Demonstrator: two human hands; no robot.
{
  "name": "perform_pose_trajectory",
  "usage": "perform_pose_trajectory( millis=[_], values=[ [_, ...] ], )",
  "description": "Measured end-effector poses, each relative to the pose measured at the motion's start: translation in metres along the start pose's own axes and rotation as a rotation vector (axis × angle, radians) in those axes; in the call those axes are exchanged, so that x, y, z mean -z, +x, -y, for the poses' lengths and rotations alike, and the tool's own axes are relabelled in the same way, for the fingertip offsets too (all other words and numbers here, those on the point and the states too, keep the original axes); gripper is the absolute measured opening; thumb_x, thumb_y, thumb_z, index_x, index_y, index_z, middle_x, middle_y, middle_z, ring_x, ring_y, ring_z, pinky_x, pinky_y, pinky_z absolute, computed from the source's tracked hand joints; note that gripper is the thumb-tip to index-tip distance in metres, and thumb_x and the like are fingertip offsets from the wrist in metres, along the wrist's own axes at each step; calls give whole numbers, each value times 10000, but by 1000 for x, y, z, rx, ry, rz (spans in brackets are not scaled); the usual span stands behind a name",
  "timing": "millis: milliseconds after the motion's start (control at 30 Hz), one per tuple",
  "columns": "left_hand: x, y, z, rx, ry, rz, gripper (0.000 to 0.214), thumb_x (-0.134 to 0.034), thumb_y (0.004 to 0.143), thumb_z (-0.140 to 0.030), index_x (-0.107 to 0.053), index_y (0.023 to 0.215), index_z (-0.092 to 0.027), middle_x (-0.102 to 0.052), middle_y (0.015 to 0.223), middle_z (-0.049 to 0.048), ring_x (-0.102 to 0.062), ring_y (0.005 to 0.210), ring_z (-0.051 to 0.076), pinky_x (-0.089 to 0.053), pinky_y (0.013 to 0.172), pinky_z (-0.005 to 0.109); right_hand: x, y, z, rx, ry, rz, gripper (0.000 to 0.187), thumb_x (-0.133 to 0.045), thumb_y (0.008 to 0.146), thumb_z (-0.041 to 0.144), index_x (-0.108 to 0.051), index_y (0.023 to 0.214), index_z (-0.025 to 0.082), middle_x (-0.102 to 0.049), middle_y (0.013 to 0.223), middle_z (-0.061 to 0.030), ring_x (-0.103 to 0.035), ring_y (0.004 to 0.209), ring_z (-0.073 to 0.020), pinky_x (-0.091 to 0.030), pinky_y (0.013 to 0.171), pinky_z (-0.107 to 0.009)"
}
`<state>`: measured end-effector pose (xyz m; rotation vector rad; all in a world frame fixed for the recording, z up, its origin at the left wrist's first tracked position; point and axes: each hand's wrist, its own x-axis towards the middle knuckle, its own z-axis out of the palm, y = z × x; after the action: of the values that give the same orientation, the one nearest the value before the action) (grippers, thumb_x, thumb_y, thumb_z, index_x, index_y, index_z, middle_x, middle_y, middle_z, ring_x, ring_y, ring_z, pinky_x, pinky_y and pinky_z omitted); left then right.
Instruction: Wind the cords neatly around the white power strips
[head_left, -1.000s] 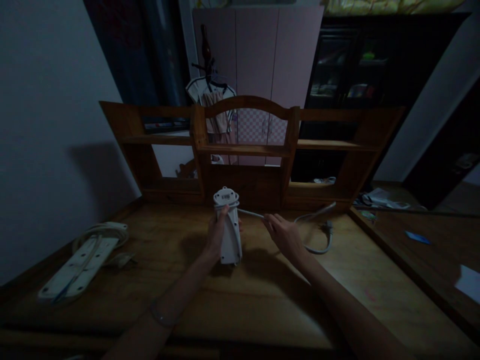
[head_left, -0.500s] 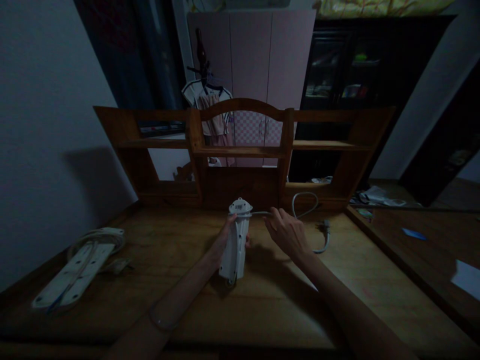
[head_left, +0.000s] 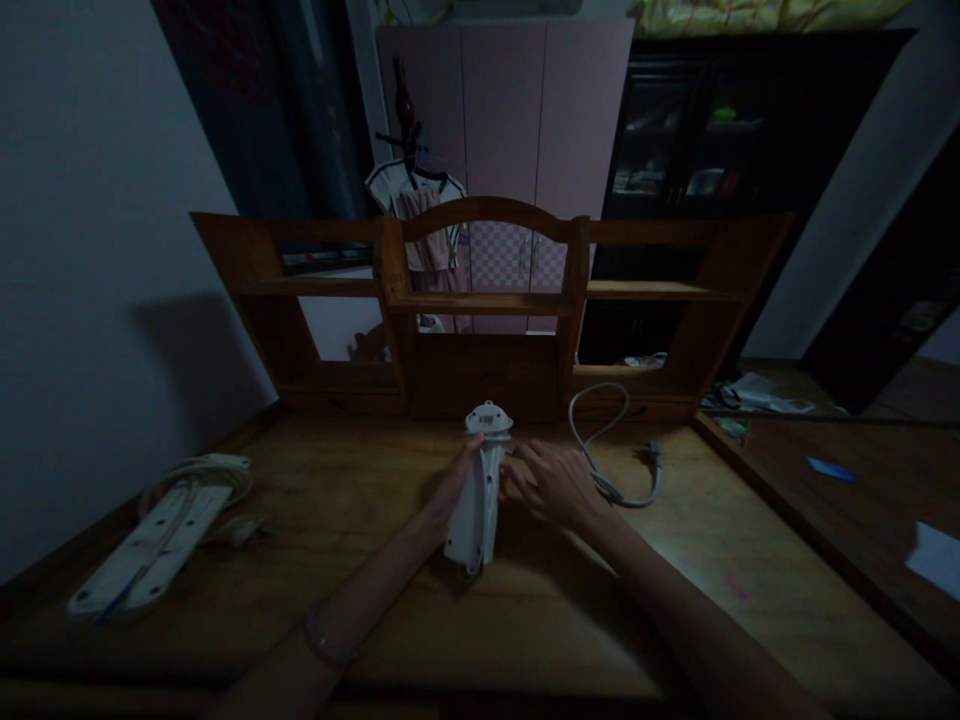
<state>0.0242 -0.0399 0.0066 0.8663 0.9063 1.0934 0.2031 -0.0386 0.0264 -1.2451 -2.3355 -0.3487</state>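
Observation:
My left hand (head_left: 454, 487) grips a white power strip (head_left: 478, 492) held on edge above the wooden desk (head_left: 360, 590), its rounded end pointing away from me. My right hand (head_left: 551, 484) is pressed against the strip's right side, fingers closed on its white cord (head_left: 600, 440). The cord loops off to the right and ends in a plug (head_left: 654, 452) lying on the desk.
A second white power strip (head_left: 146, 550) with a coiled cord lies at the desk's left. A wooden shelf unit (head_left: 487, 300) stands along the back edge. Papers (head_left: 934, 560) and small items lie on the side desk at right. A pink wardrobe stands behind.
My right hand has moved from out along the cord back in against the strip. The cord's loop has drawn closer and now arches up beside my right hand.

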Motion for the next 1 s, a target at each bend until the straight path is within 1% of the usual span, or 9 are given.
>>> perform_pose_trajectory(
  millis=[133,233,300,433,567,633,733,900,1000],
  values=[
    [-5,-4,4,-99,127,44,576,-526,758,-653,-614,987,-132,-678,719,85,-634,514,169,-489,456,245,5,0,-10,42,31,-34,269,-390,949,364,-600,929,198,-636,801,-42,-586,747,-157,-269,615,-274],
    [-10,-8,3,-139,220,42,555,-523,760,-657,-619,890,-126,-675,665,85,-628,491,171,-476,439,237,8,0,-17,87,25,-65,234,-395,948,320,-588,986,193,-651,816,-44,-597,781,-158,-280,639,-268],
    [-12,-10,1,-142,251,33,542,-516,769,-653,-613,828,-124,-665,627,79,-613,468,159,-468,435,230,9,0,-19,116,11,-73,240,-377,961,316,-577,1003,191,-659,816,-41,-599,755,-152,-276,627,-265],
    [-12,-11,1,-158,225,52,539,-532,771,-640,-605,931,-131,-662,635,67,-617,486,154,-468,452,223,10,1,-23,143,-18,-73,282,-340,988,328,-581,957,183,-667,769,-33,-595,678,-137,-251,580,-262],
    [-12,-12,2,-190,207,79,547,-563,764,-618,-572,1028,-139,-661,658,64,-610,477,152,-460,445,223,13,1,-26,167,28,-76,287,-389,968,405,-577,994,190,-687,828,-37,-616,724,-140,-268,586,-249],
    [-12,-12,2,-210,198,88,539,-553,774,-614,-559,1041,-145,-657,656,60,-604,469,155,-461,436,229,14,1,-25,174,43,-78,302,-397,961,429,-579,1004,191,-689,835,-38,-618,726,-139,-272,586,-247],
    [-12,-12,2,-221,186,88,529,-550,774,-615,-548,1033,-155,-656,653,55,-598,460,158,-459,422,234,12,1,-24,153,52,-97,300,-379,971,400,-592,960,189,-684,797,-34,-610,692,-131,-268,579,-246],
    [-12,-8,4,-229,172,56,514,-579,759,-604,-548,1030,-168,-657,654,38,-594,468,145,-467,439,232,8,0,-21,99,167,-166,299,-395,964,393,-605,902,189,-675,744,-28,-582,613,-110,-270,567,-230],
    [-12,-7,5,-240,197,7,518,-661,708,-559,-547,1026,-167,-650,633,24,-596,473,149,-477,447,242,7,0,-21,95,227,-170,315,-399,963,392,-616,857,189,-664,707,-23,-558,575,-95,-264,552,-219]
  ],
)
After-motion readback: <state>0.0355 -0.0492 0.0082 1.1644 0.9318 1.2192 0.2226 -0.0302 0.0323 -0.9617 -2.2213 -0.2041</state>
